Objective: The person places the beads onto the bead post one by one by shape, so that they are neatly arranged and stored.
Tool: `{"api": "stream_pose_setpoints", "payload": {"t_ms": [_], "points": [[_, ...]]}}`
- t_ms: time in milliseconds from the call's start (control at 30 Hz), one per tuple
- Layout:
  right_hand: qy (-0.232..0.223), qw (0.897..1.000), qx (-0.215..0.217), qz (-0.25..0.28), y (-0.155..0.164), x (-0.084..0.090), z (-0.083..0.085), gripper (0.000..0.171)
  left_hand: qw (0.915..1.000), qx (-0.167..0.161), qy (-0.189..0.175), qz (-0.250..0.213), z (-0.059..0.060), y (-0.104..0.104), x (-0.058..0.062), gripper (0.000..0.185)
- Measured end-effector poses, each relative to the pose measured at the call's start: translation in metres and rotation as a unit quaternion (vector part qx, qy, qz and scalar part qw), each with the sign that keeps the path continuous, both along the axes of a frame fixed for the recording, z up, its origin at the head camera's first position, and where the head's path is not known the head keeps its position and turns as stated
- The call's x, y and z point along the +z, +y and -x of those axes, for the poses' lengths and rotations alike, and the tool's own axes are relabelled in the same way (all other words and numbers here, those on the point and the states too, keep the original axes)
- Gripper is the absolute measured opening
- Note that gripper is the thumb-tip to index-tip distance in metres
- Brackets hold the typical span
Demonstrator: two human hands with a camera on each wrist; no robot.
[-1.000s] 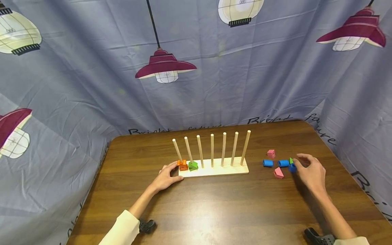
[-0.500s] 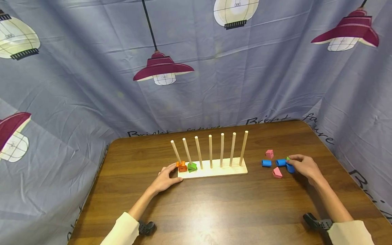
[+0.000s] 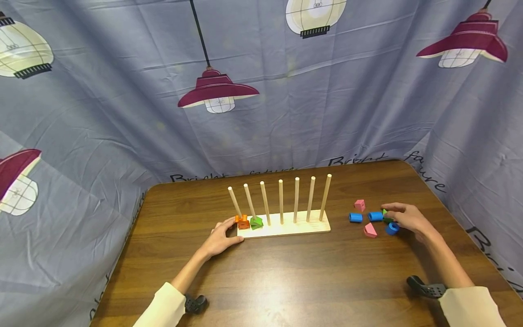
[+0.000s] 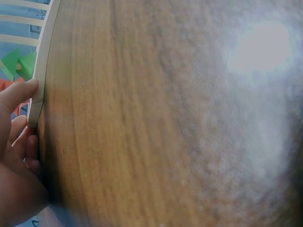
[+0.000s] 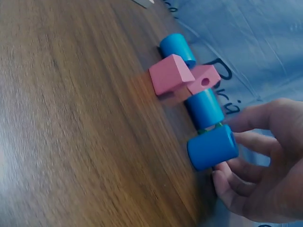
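Note:
My left hand (image 3: pixel 219 238) grips the left end of a wooden peg board (image 3: pixel 292 230), its thumb along the front edge. Upright pegs rise from this board; an orange block (image 3: pixel 244 224) sits at the first peg and a green block (image 3: pixel 256 222) at the second. On the right, my right hand (image 3: pixel 410 218) has its fingertips at another green block (image 3: pixel 385 212), mostly hidden behind blue cylinders in the right wrist view; I cannot tell whether they pinch it. Right beside those fingers lies a blue cylinder (image 5: pixel 213 147) with a hole.
Two more blue cylinders, one in the middle (image 3: pixel 375 216) and one farther left (image 3: pixel 355 218), lie on the brown table (image 3: pixel 302 277). Near them are a pink block (image 3: pixel 359 205) and a pink wedge (image 3: pixel 370 230). A grey-blue curtain (image 3: pixel 261 136) hangs behind the table.
My right hand has moved left onto the loose blocks. The nearest blue cylinder has turned and shifted slightly right, baring more of the green block. My left hand keeps its place.

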State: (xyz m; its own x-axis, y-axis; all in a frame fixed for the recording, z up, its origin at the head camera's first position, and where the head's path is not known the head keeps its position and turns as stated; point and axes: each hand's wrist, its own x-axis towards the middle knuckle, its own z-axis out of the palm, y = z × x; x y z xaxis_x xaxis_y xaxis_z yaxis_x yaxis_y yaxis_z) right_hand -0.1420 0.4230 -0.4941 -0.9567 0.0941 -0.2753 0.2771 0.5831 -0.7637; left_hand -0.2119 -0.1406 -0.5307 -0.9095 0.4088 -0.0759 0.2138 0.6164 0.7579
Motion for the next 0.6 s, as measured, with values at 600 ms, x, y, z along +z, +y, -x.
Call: {"api": "stream_pose_setpoints", "payload": {"t_ms": [600], "points": [[0.103, 0.989, -0.038, -0.099, 0.007, -0.013, 0.006, 0.043, 1.0, 0.001, -0.001, -0.01, 0.001, 0.0, 0.0, 0.072]]}}
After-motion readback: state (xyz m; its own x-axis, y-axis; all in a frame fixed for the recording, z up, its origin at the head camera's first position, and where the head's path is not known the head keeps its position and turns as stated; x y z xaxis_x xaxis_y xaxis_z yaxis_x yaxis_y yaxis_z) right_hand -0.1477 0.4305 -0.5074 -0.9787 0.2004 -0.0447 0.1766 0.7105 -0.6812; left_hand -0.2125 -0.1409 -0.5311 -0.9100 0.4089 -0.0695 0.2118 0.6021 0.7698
